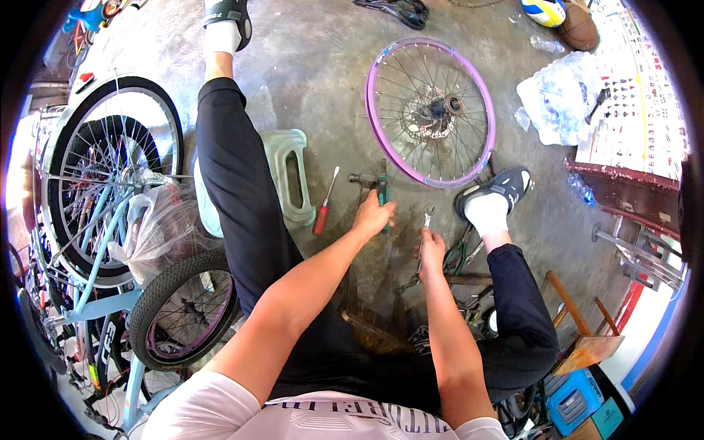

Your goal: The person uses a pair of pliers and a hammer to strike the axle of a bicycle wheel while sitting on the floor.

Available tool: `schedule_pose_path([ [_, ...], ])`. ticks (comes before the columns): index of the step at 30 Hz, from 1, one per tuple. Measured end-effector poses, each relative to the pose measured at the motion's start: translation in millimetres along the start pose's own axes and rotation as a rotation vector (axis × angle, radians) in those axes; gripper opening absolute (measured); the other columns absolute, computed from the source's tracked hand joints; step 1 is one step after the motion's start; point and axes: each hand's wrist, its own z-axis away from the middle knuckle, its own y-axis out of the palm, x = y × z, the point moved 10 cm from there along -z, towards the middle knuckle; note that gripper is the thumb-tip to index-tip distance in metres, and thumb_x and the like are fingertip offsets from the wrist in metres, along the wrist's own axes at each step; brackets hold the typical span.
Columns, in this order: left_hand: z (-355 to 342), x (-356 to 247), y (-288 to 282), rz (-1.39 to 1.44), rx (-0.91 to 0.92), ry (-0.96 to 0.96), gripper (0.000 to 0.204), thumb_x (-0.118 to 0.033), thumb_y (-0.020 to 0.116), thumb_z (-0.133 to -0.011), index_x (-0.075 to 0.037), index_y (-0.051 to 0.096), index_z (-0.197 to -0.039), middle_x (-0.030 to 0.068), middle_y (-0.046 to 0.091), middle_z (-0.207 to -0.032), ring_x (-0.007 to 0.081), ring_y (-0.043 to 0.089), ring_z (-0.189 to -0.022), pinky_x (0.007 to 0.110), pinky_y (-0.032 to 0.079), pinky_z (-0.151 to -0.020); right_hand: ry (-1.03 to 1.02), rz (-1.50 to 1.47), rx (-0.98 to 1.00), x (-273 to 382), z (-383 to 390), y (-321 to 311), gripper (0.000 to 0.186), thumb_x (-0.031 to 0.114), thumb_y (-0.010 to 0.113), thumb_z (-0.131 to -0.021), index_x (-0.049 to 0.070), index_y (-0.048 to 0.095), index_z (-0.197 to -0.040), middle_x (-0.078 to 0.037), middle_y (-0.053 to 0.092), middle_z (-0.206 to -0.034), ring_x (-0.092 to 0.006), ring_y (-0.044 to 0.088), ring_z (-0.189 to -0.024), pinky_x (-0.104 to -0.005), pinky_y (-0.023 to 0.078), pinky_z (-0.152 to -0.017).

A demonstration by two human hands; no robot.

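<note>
Holding wrench [427, 217] in right hand [433, 253], pointing its open end forward; extending left hand [374, 216] over green-handled tool [383, 191], leaving grip unclear.

The bare, white-sleeved left arm [315, 282] is slanting forward and rightward, its bare left hand [372, 214] facing downward, while the bare, white-sleeved right arm [452, 323] is stretching forward, its bare right hand [433, 253] curling its fingers.
</note>
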Motion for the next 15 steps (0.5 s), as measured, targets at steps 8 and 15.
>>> schedule_pose_path([
  [8, -2, 34, 44, -0.011, 0.231, -0.040, 0.035, -0.030, 0.064, -0.101, -0.005, 0.054, -0.123, 0.0092, 0.074, -0.101, 0.0172, 0.073, -0.080, 0.034, 0.054, -0.063, 0.076, -0.056, 0.122, -44, -28, 2, 0.018, 0.011, 0.061, -0.101, 0.000, 0.066, -0.114, -0.004, 0.065, -0.089, -0.0154, 0.061, -0.070, -0.0319, 0.053, -0.060],
  [15, 3, 42, 40, -0.354, 0.154, -0.037, 0.051, -0.037, 0.067, -0.093, 0.002, 0.059, -0.124, 0.0237, 0.070, -0.124, 0.0391, 0.068, -0.116, 0.049, 0.052, -0.098, -0.023, 0.159, 0.196, -29, -38, 0, 0.024, 0.021, 0.065, -0.101, 0.003, 0.069, -0.117, -0.005, 0.069, -0.095, -0.0163, 0.063, -0.073, -0.0322, 0.053, -0.063],
])
